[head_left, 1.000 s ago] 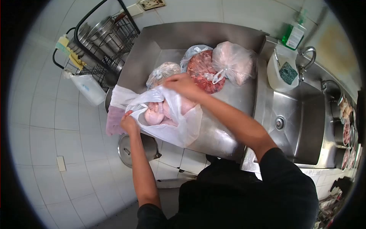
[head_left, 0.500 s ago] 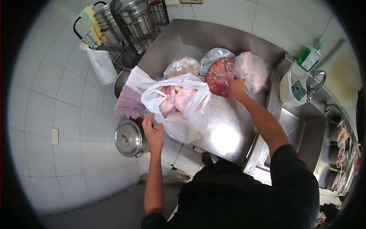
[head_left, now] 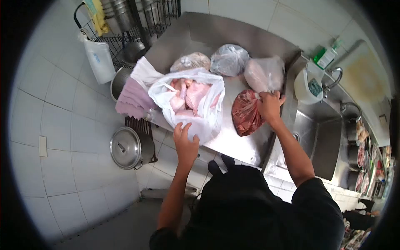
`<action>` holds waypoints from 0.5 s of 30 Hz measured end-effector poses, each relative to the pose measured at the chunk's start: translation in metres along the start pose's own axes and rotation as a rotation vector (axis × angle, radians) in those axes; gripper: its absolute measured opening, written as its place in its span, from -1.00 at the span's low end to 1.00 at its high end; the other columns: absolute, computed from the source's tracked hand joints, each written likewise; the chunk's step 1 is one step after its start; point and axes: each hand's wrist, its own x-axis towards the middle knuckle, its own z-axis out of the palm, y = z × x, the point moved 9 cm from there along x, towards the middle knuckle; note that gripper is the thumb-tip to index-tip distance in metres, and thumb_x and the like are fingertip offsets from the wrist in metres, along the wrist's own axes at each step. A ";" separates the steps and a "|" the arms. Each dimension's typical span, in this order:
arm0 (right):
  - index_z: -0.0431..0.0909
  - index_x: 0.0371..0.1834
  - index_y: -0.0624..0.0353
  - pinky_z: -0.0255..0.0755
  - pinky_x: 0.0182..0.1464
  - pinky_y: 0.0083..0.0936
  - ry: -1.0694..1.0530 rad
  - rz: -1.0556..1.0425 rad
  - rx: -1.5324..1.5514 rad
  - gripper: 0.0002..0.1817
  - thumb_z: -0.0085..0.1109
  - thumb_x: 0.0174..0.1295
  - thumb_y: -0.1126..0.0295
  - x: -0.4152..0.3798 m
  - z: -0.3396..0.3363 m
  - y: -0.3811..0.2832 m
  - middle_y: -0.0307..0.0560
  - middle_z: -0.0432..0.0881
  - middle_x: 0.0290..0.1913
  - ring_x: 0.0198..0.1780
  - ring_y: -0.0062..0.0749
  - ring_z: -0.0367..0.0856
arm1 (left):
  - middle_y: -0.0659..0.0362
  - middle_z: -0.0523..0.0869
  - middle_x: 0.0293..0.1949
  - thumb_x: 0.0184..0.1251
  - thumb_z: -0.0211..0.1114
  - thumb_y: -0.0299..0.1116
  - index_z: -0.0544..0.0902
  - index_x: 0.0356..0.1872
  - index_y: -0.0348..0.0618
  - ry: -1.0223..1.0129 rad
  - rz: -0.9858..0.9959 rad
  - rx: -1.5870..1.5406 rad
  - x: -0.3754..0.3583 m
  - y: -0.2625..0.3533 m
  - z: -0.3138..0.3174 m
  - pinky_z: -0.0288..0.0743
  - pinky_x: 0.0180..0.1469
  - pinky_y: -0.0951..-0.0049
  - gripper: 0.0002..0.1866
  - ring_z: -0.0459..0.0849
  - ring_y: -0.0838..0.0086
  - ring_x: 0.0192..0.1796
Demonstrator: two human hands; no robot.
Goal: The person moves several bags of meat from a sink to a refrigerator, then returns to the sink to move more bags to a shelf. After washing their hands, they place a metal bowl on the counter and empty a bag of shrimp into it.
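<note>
The bag of red meat [head_left: 246,113] has come nearer the person, right hand [head_left: 271,107] gripping its gathered top! Left hand [head_left: 186,142], fingers spread, sits at the open white bag [head_left: 196,102]; three tied bags [head_left: 230,60] lie behind on the steel bench [head_left: 227,125].

Steel lane [head_left: 233,85] between white bag [head_left: 200,130] and red bag [head_left: 245,116], open toward front edge. Brown bag [head_left: 190,61], grey bag [head_left: 229,60], pale bag [head_left: 261,74] obstruct back. Right hand [head_left: 271,106] between red bag and tray wall [head_left: 271,151].
</note>
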 end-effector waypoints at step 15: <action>0.68 -0.18 0.19 0.54 -0.15 -0.32 0.022 0.043 0.440 -0.74 0.19 0.03 0.49 0.009 -0.023 0.100 0.06 0.72 -0.33 -0.26 -0.12 0.72 | 0.11 0.63 -0.46 0.11 0.40 -0.48 0.70 -0.32 -0.32 0.182 -0.036 -0.043 0.051 0.011 -0.107 0.43 -0.30 0.49 -0.86 0.57 0.46 -0.40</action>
